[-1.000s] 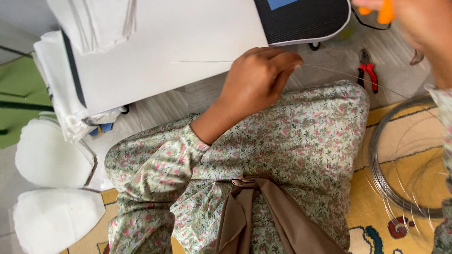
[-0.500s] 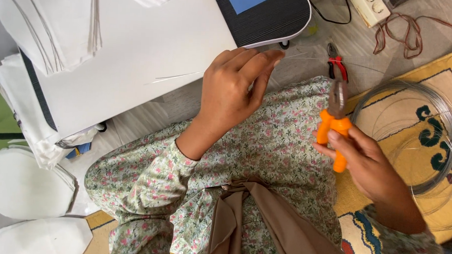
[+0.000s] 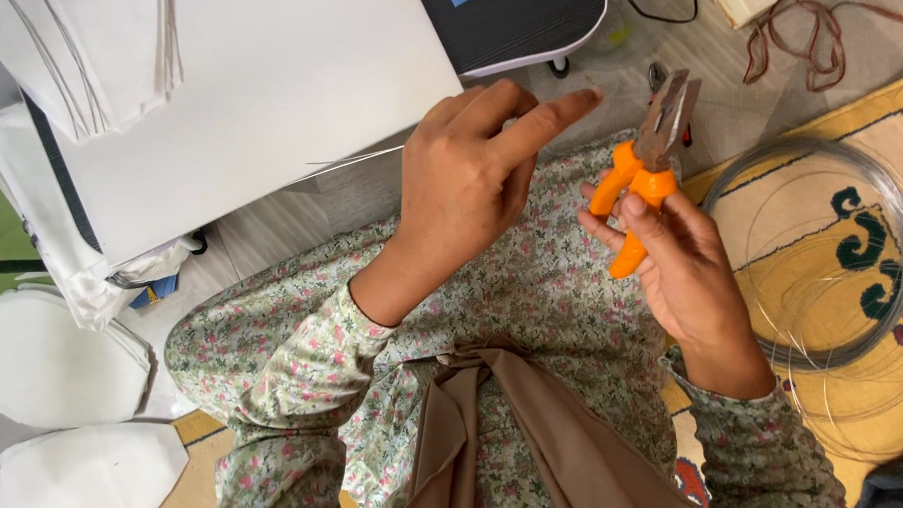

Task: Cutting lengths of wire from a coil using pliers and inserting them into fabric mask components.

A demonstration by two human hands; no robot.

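Observation:
My left hand (image 3: 469, 180) hovers over my floral lap, index finger stretched out. A thin steel wire (image 3: 355, 156) runs from under its fingers leftwards across the edge of a white board (image 3: 277, 88), and the hand seems pinched on it. My right hand (image 3: 676, 277) grips orange-handled pliers (image 3: 639, 175), whose grey jaws stand slightly apart, pointing up and away, just right of my left fingertip. The wire between the two hands is too fine to see.
A large coil of wire (image 3: 874, 329) lies on the yellow patterned rug at right. Stacks of white sheets (image 3: 79, 41) sit on the board, and white oval pieces (image 3: 58, 360) lie at lower left. A black panel (image 3: 519, 26), power strip (image 3: 745, 6) and brown cord (image 3: 829, 47) lie beyond.
My right hand has brought the orange pliers down from the top right and up beside my left fingers. My left index finger has stretched out. The red pliers are now mostly hidden.

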